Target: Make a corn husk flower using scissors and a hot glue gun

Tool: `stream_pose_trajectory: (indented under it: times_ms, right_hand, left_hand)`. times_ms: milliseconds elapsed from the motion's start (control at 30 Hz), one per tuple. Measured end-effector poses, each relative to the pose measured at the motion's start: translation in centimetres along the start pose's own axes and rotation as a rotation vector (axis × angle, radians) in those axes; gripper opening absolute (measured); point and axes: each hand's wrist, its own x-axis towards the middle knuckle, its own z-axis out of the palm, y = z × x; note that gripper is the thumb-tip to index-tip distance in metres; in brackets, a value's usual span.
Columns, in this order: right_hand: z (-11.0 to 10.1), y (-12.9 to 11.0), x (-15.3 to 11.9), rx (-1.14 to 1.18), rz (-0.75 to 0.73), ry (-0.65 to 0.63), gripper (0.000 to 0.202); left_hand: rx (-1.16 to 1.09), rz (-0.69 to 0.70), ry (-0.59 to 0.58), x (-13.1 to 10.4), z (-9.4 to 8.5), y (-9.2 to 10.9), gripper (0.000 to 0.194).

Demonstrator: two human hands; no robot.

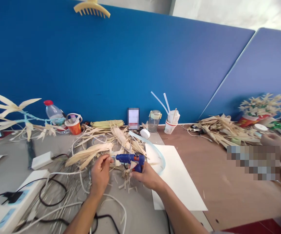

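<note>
My right hand [146, 175] is wrapped round the handle of a blue glue gun [127, 158], whose nozzle points left. Beside the nozzle tip, my left hand [101, 174] has its thumb and fingers pinched together; whatever is between them is too small to name. Scraps of dried husk hang under the gun near my right fingers. Behind both hands lies a loose pile of dried corn husks [91, 154]. A white sheet of paper [179, 182] lies to the right, with a pale blue strip [161, 156] curving over its upper left part.
A power strip [16, 198] and tangled cables occupy the left front. Along the blue partition [121, 65] stand a bottle [55, 113], an orange cup [73, 126], a phone [133, 117], a jar [154, 121] and a cup with straws [171, 126]. Another person's hands [276, 144] are at right.
</note>
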Motion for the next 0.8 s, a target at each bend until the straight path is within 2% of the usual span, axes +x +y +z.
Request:
stream_pose_trajectory:
  times_ms: [233, 500, 800]
  right_hand:
    - [-0.03, -0.01, -0.01, -0.026, -0.025, 0.022, 0.022]
    - [-0.08, -0.04, 0.08, -0.053, -0.032, 0.04, 0.026]
    - [-0.13, -0.17, 0.16, -0.084, -0.079, 0.062, 0.018]
  left_hand:
    - [0.018, 0.02, 0.002, 0.01, -0.05, 0.05, 0.02]
    - [0.033, 0.051, -0.015, -0.05, 0.01, 0.23, 0.018]
    - [0.019, 0.044, -0.004, -0.04, 0.04, 0.2, 0.018]
